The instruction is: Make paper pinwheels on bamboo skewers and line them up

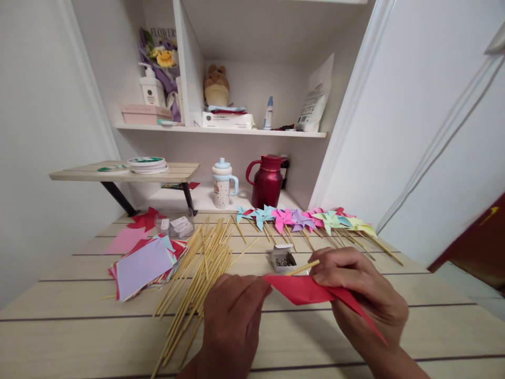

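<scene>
A red paper pinwheel (303,289) is held between my two hands above the front of the table. My left hand (234,316) pinches its left tip between thumb and fingers. My right hand (357,292) is closed around its centre, with one red blade sticking out below the palm. From the right fingers a thin wooden stick (303,267) points out to the left, behind the paper. Whether a pin sits under the right fingertips is hidden. Just beyond the hands stands an open small box (284,259) of metal pins. Loose wooden sticks (197,279) lie in a heap beside my left hand.
Finished pinwheels (302,220) on sticks lie in a row at the back right. Coloured paper sheets (144,266) are stacked at the left, near a clear container (175,226). A red thermos jug (268,181) and a handled cup (222,184) stand behind the table (315,350).
</scene>
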A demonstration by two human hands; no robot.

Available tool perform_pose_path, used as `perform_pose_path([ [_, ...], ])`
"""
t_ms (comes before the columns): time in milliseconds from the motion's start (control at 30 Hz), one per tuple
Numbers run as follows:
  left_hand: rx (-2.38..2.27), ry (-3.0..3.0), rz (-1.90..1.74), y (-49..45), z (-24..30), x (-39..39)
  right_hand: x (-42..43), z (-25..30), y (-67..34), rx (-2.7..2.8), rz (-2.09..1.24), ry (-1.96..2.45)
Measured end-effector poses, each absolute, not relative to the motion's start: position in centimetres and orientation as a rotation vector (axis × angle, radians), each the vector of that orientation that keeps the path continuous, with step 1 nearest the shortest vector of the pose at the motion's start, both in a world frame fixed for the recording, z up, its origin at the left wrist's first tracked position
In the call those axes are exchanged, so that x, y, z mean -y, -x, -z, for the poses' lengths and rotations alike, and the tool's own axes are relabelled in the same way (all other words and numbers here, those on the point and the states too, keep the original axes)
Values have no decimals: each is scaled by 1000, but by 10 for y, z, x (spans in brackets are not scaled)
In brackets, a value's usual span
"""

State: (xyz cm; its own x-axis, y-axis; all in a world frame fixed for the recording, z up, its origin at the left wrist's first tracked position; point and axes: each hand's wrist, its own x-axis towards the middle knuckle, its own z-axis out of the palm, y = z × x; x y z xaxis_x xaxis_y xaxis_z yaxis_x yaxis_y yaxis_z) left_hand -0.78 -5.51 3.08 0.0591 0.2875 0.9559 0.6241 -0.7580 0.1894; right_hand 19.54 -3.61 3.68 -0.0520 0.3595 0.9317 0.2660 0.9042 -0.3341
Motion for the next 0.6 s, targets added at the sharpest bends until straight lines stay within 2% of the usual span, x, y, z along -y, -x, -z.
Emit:
perform_pose_path([
  [300, 901, 2074, 1755, 8, -29, 57, 37, -43, -191, 1664, 31, 480],
  [600, 884, 2091, 1765, 9, -28, 55, 35, -40, -193, 1683, -3, 477],
])
